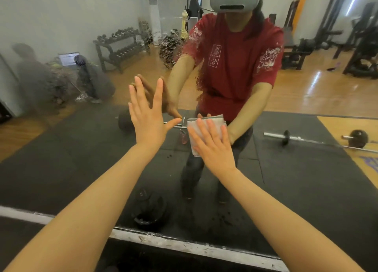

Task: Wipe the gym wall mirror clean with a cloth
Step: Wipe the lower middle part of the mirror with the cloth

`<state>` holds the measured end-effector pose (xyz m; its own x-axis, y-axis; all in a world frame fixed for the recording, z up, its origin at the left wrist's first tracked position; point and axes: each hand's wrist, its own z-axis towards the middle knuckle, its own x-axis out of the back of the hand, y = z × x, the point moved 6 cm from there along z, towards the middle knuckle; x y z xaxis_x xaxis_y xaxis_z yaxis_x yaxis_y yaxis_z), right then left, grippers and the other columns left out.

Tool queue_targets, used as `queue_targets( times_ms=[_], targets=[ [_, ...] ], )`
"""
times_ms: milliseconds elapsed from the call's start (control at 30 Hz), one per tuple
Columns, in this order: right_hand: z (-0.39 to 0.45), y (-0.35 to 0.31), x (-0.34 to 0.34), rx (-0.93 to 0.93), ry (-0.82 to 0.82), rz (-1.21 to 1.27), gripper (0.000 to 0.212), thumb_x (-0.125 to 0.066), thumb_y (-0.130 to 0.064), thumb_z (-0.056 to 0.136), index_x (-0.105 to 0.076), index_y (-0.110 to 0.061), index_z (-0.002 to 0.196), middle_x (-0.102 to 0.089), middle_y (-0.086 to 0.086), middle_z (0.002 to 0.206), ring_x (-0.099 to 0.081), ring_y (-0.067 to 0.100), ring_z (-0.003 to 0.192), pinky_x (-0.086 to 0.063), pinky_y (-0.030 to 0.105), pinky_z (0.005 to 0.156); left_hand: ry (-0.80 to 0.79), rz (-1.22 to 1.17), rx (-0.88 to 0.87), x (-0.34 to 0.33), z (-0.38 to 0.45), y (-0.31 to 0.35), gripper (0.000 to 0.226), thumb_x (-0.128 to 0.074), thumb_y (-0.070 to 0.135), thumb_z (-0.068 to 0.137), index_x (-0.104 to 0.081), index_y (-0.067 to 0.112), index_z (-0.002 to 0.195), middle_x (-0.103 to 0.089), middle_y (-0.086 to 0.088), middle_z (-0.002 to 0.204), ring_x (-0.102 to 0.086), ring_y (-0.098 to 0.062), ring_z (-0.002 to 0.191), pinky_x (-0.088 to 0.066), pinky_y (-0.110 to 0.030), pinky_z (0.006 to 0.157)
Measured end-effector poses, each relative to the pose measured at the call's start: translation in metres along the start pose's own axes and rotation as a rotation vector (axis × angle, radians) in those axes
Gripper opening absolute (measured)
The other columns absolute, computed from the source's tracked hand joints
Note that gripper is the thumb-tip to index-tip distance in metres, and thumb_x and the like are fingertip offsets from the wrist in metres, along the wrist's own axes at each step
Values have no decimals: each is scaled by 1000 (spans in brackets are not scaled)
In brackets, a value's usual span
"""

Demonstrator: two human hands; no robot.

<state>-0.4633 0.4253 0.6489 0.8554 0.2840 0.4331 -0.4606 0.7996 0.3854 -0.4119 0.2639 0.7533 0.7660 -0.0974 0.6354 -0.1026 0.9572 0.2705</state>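
Observation:
The wall mirror (296, 169) fills most of the view and reflects me in a red shirt. My left hand (148, 116) lies flat on the glass with its fingers spread and straight. My right hand (212, 146) presses a folded white cloth (194, 129) flat against the mirror, fingers straight on top of it. The left part of the glass (67, 83) looks hazy and smeared; the right part looks clearer.
The mirror's pale bottom edge (184, 245) runs across the lower view, with dark floor mat below it. A black weight plate (150, 210) shows low against the glass. Reflected are a barbell, a dumbbell rack, gym machines and a wooden floor.

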Motion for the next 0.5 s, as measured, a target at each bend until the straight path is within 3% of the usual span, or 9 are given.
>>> queue_targets(
  times_ms=[167, 267, 400, 500],
  targets=[
    [-35, 38, 7, -114, -21, 13, 80, -50, -37, 94, -5, -23, 159, 8, 8, 166, 5, 29, 153, 1, 53, 121, 17, 40, -156, -7, -8, -26, 105, -75, 54, 73, -14, 31, 155, -5, -31, 160, -5, -49, 148, -16, -64, 115],
    [-51, 60, 11, -218, -55, 40, 80, -47, -38, 93, -3, -25, 159, 12, 8, 165, 10, 29, 152, 2, 54, 120, 27, 59, -188, -11, -8, -33, 99, -67, 60, 74, -19, 29, 155, -9, -33, 159, -9, -52, 146, -17, -67, 113],
    [-36, 44, 9, -377, -98, 59, 74, -47, -39, 91, -12, -24, 155, 0, 16, 161, 1, 36, 148, -3, 60, 116, 37, 61, -208, -13, -6, -34, 105, -75, 56, 71, -19, 29, 155, -10, -33, 158, -9, -52, 146, -17, -70, 112],
    [-1, 7, 8, -253, -97, 60, 72, -47, -39, 93, -13, -26, 155, -6, 13, 161, -4, 36, 148, -6, 58, 118, 33, 59, -207, -14, -5, -33, 111, -82, 52, 68, -17, 29, 156, -8, -31, 159, -7, -51, 146, -16, -70, 112]
  ],
)
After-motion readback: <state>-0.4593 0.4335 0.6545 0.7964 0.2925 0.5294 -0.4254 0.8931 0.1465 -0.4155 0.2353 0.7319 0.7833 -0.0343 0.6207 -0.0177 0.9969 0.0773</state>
